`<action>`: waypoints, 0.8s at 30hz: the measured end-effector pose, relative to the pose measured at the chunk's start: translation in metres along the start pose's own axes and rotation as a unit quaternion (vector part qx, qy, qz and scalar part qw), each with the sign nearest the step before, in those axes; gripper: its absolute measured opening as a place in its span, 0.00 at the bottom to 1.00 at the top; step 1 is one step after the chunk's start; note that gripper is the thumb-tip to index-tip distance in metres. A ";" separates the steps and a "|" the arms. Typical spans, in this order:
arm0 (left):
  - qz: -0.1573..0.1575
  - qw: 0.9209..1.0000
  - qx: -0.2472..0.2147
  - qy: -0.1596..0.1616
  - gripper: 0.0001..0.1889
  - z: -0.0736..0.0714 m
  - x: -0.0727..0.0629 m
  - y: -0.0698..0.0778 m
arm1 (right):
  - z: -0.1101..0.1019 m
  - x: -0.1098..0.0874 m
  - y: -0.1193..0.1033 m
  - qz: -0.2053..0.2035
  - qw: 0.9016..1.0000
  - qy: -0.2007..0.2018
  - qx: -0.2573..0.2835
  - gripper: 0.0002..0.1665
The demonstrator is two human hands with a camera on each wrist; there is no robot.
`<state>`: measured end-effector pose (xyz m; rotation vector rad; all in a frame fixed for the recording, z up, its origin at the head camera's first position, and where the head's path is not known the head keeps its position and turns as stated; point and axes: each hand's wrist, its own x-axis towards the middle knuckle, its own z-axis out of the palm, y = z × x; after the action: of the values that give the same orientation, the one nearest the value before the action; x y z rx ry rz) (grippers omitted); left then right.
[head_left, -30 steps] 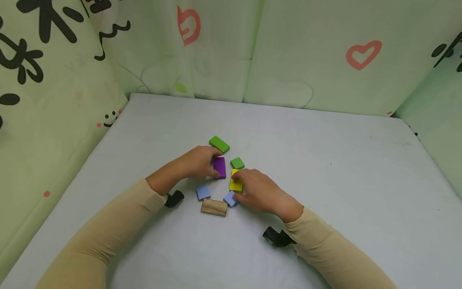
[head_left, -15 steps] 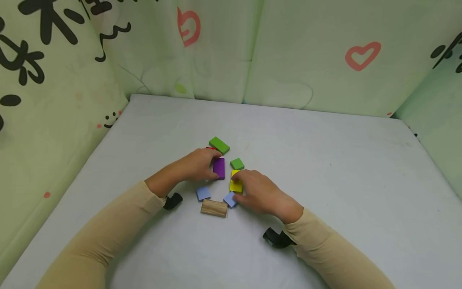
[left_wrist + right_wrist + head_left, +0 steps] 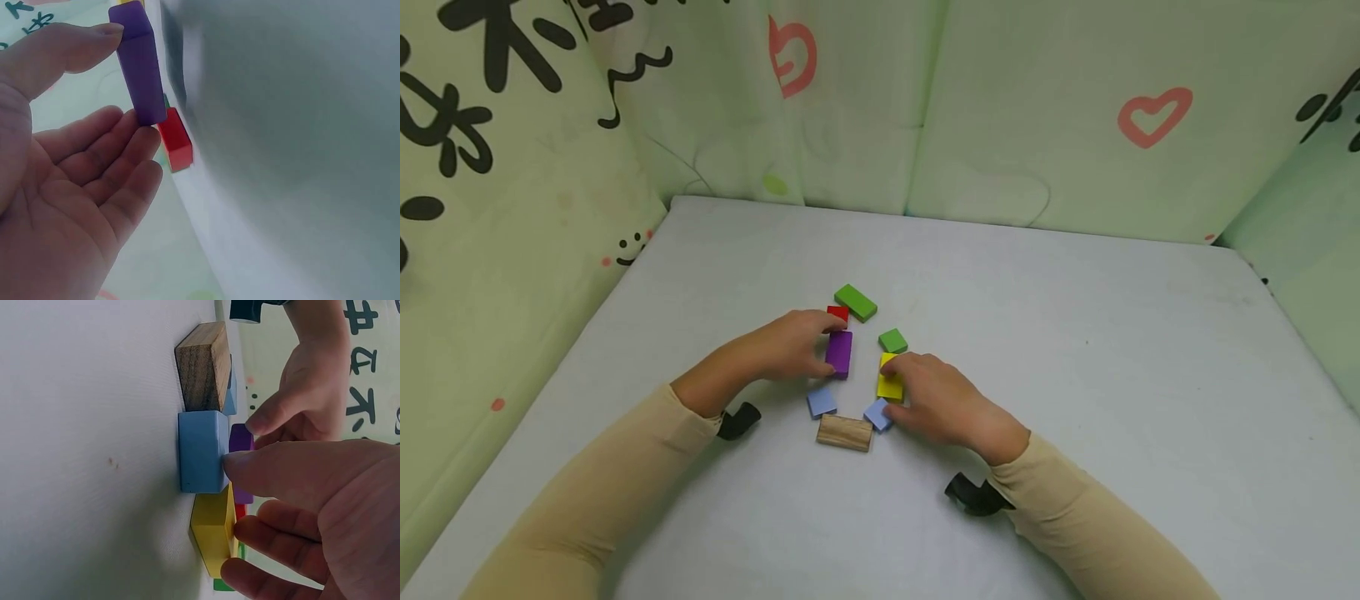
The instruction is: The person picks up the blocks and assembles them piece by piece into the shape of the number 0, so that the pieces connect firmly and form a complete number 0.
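Observation:
My left hand (image 3: 790,346) pinches a purple block (image 3: 838,356), with the thumb at its near end and fingertips at the far end. Beyond those fingertips lies a red block (image 3: 838,312), partly covered in the head view. My right hand (image 3: 943,398) rests by a yellow block (image 3: 891,388) and a light blue block (image 3: 876,414). In the right wrist view its thumb touches the light blue block (image 3: 203,453), while the relaxed fingers lie against or close beside the yellow block (image 3: 214,528). The purple block stands apart from the yellow one.
A long green block (image 3: 855,302) lies against the red one at the back. A small green block (image 3: 892,341) adjoins the yellow block's far end. Nearer are another light blue block (image 3: 822,402) and a wood-grained block (image 3: 845,433). Printed cloth (image 3: 1000,150) surrounds the white tabletop (image 3: 1112,375).
My left hand has moved left with the purple block, widening its gap from the yellow block. The red block has come into sight. My right hand has stayed in place.

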<state>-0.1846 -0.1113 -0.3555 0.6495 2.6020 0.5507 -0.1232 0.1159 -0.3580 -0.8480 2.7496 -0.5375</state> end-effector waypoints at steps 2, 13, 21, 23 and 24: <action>-0.002 1.000 -0.002 -0.003 0.36 -0.001 -0.003 -0.001 | 0.000 0.000 0.000 0.002 1.000 0.000 -0.001 0.24; -0.002 1.000 0.000 -0.006 0.36 -0.008 -0.014 -0.001 | -0.001 -0.001 -0.001 0.004 1.000 -0.002 -0.004 0.23; 0.002 1.000 0.009 -0.010 0.35 -0.007 -0.017 -0.004 | 0.000 0.000 0.000 0.005 1.000 -0.004 -0.003 0.23; 0.007 1.000 0.008 -0.011 0.35 -0.007 -0.017 -0.006 | 0.000 0.000 0.000 0.006 1.000 -0.006 -0.003 0.23; 0.009 1.000 0.009 -0.012 0.35 -0.007 -0.017 -0.007 | 0.000 0.000 0.000 0.007 1.000 -0.006 -0.003 0.23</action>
<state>-0.1763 -0.1278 -0.3479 0.6828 2.5840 0.5227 -0.1233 0.1158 -0.3580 -0.8308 2.7453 -0.5195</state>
